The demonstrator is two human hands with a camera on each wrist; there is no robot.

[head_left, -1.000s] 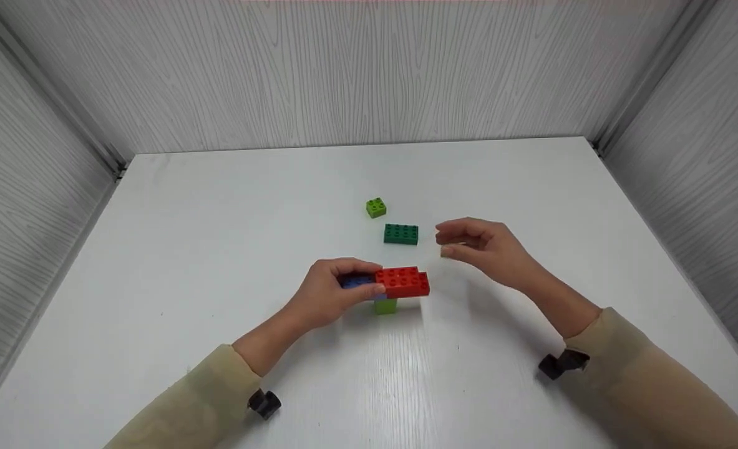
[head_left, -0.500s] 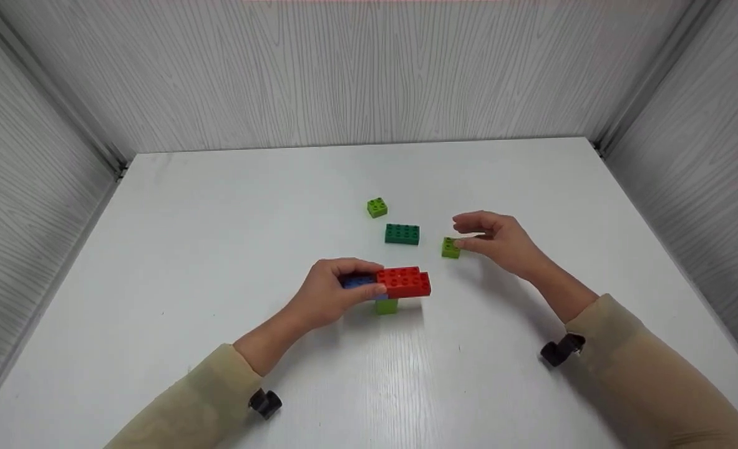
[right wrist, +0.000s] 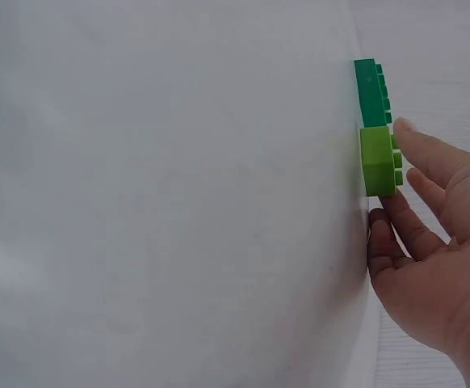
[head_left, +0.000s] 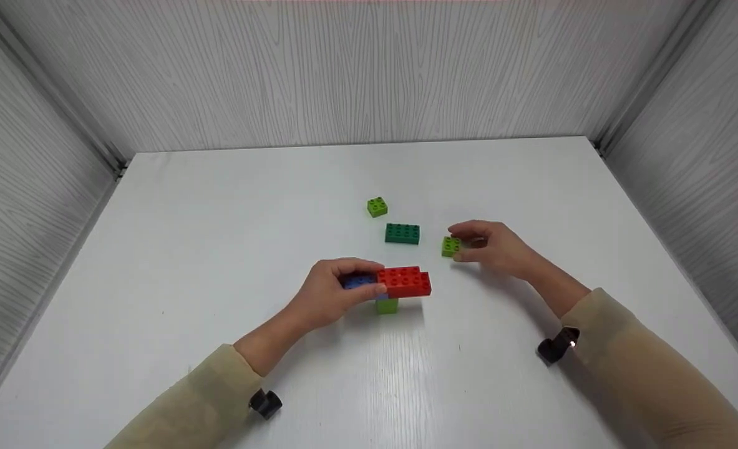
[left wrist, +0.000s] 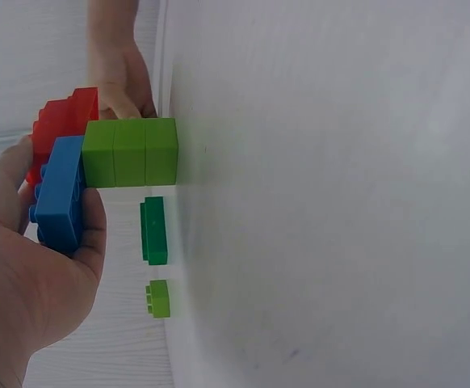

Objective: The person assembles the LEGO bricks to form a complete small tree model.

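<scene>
My left hand [head_left: 334, 293] grips a built piece of toy bricks by its blue brick [left wrist: 60, 198], thumb on the near side and fingers on the far side. Red bricks [head_left: 403, 282] sit on top and stick out to the right. Beneath, a column of three light green bricks [left wrist: 130, 153] reaches down to or near the table. My right hand [head_left: 493, 249] is around a small light green brick [head_left: 450, 246] lying studs up on the table. Its thumb is at the near side and its fingers at the far side; whether they press on the brick is unclear.
A dark green brick [head_left: 402, 234] lies just left of the right hand. Farther back is another small light green brick [head_left: 377, 207]. The white table [head_left: 219, 206] is bounded by pale panels [head_left: 356, 75] at the back and sides.
The small light green brick, first hidden by my right hand, came into view as the hand drew back right. Now that hand has come down around it. The left hand keeps its place.
</scene>
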